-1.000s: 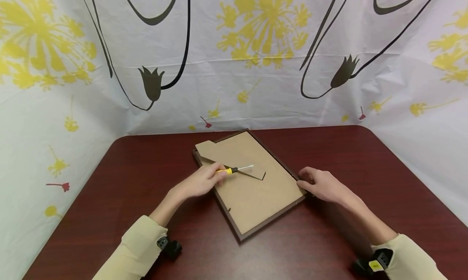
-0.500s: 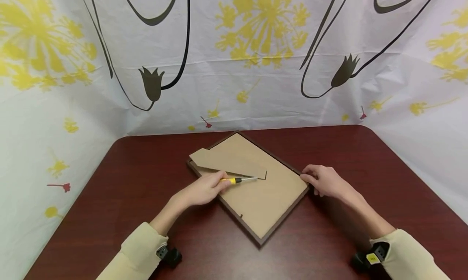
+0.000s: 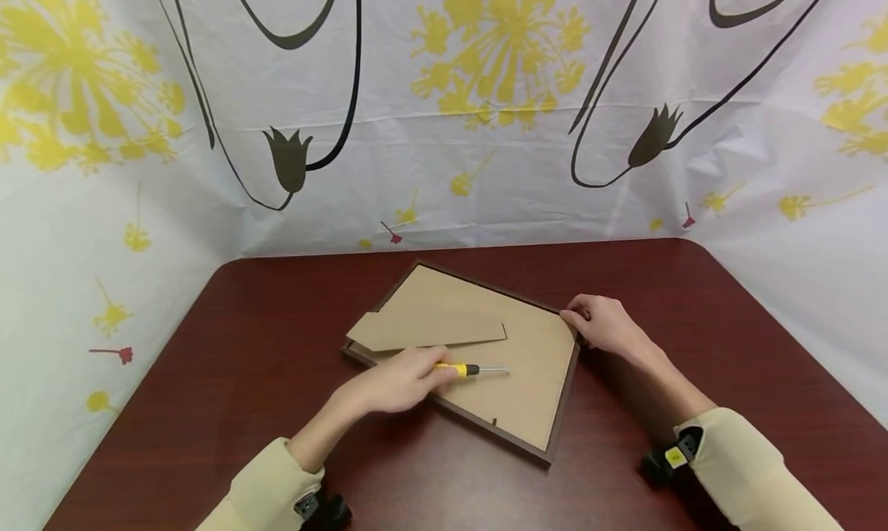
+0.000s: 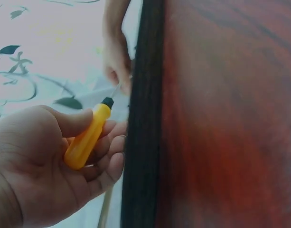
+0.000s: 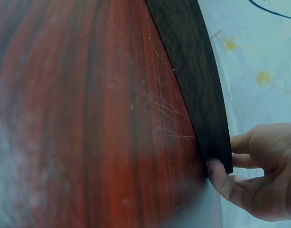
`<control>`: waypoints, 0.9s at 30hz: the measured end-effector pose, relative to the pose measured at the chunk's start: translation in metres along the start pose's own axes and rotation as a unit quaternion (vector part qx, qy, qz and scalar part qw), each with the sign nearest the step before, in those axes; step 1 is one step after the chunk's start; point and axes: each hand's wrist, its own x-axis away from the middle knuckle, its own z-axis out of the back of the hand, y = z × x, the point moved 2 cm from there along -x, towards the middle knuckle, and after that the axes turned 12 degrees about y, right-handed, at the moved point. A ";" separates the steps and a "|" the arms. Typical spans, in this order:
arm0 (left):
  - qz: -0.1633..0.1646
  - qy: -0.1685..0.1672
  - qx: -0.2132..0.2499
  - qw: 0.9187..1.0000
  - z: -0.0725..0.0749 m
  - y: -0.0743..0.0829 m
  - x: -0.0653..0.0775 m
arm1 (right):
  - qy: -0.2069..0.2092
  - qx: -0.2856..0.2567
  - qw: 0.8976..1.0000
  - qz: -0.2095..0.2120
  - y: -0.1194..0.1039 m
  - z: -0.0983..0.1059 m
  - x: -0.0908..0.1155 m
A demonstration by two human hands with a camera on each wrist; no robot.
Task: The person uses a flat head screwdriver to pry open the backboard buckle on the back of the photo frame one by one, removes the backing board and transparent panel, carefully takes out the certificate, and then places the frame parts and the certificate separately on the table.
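Over the dark red table [image 3: 277, 323], the person is keeping both hands on a brown picture frame [image 3: 486, 428], which is lying back side up near the middle. Compared with a moment ago, the frame is sitting at a new angle: it is turning counterclockwise as I look down on it, its far corner now pointing more to the left and its near corner swinging round to the right. The tan backing board [image 3: 530, 392] and the stand flap [image 3: 423, 329] are turning along with it.

The left hand [image 3: 405, 378] is curling its thumb and fingers round the yellow handle of a screwdriver [image 3: 458, 370], and its lower fingertips are lying right by the frame's edge. That hand is coming closer to the person than before, and the shaft is still pointing right above the board.

The right hand [image 3: 607, 324] is pinching the frame's right-hand corner between thumb and fingers, so it is nearly closed. It is shifting a little farther away along with that corner. Behind it all, the white flowered cloth [image 3: 388, 161] is hanging just as it was.
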 end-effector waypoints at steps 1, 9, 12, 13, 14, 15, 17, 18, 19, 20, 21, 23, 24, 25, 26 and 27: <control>0.000 0.005 0.008 1.000 0.004 -0.001 0.000 | 0.000 0.002 1.000 0.001 -0.001 -0.001 0.000; 0.001 0.080 0.037 0.996 0.037 -0.020 -0.001 | 0.022 0.009 0.999 -0.025 -0.008 0.008 0.018; -0.004 0.103 0.035 0.994 0.044 -0.033 -0.001 | 0.010 -0.009 0.998 -0.055 -0.011 0.011 0.028; -0.003 0.107 0.033 0.994 0.046 -0.038 -0.001 | 0.005 -0.012 0.998 -0.061 -0.011 0.011 0.032; 0.000 0.110 0.028 0.994 0.047 -0.042 0.000 | -0.001 -0.012 0.998 -0.066 -0.012 0.012 0.035; 0.004 0.113 0.024 0.993 0.048 -0.047 0.000 | -0.005 -0.012 0.998 -0.069 -0.013 0.012 0.038; 0.016 0.111 0.020 0.993 0.049 -0.055 0.001 | -0.013 -0.014 0.997 -0.074 -0.015 0.011 0.043; 0.021 0.109 0.018 0.994 0.049 -0.059 0.002 | -0.014 -0.015 0.997 -0.075 -0.016 0.011 0.045; 0.027 0.106 0.016 0.994 0.050 -0.062 0.002 | -0.016 -0.018 0.997 -0.075 -0.017 0.010 0.048; 0.032 0.102 0.014 0.994 0.050 -0.065 0.002 | -0.016 -0.022 0.997 -0.076 -0.018 0.009 0.050; 0.036 0.098 0.013 0.994 0.050 -0.068 0.002 | -0.017 -0.026 0.997 -0.076 -0.019 0.008 0.051; 0.040 0.088 0.012 0.995 0.051 -0.071 0.002 | -0.017 -0.031 0.997 -0.075 -0.021 0.007 0.054; 0.042 0.083 0.013 0.996 0.051 -0.072 0.003 | -0.018 -0.033 0.997 -0.074 -0.022 0.006 0.055; 0.044 0.079 0.015 0.996 0.051 -0.072 0.003 | -0.018 -0.034 0.997 -0.073 -0.023 0.005 0.055; 0.045 0.076 0.016 0.996 0.051 -0.072 0.003 | -0.019 -0.036 0.996 -0.074 -0.024 0.005 0.055; 0.045 0.072 0.018 0.996 0.052 -0.072 0.003 | -0.021 -0.038 0.996 -0.074 -0.025 0.004 0.055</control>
